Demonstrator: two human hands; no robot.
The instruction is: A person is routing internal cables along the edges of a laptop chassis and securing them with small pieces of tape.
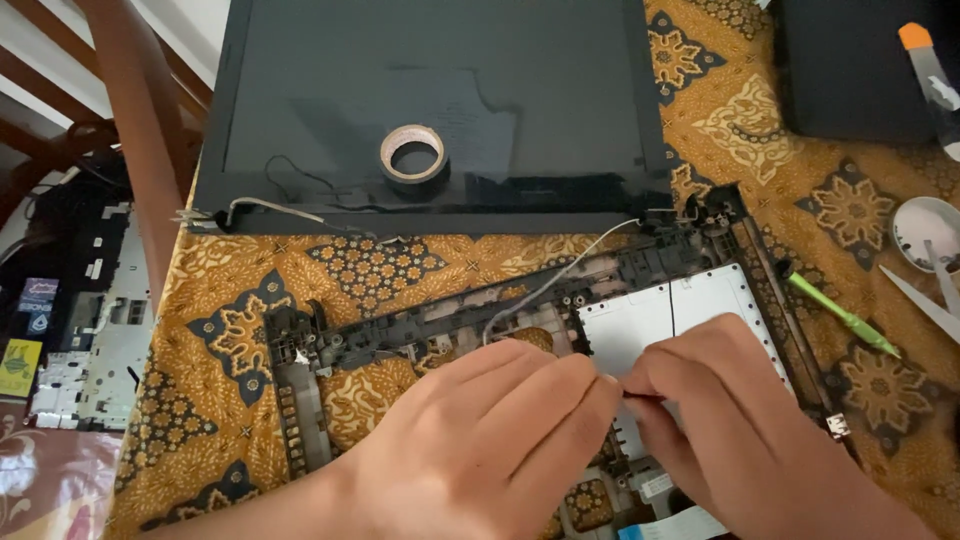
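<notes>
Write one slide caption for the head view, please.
Both hands pinch a small part over a stripped laptop frame on a patterned cloth.

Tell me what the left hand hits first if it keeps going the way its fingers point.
The left hand points right, fingertips nearly against the right hand. It would probably meet those fingers and the small dark part pinched between them first.

A tape roll (412, 153) lies on a black laptop screen (440, 100).

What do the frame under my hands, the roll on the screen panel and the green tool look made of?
Frame: likely moulded plastic, matt dark grey, ribbed with screw posts. Roll: looks like adhesive tape, beige on a cardboard-like core. Green tool: probably plastic, smooth, glossy.
</notes>
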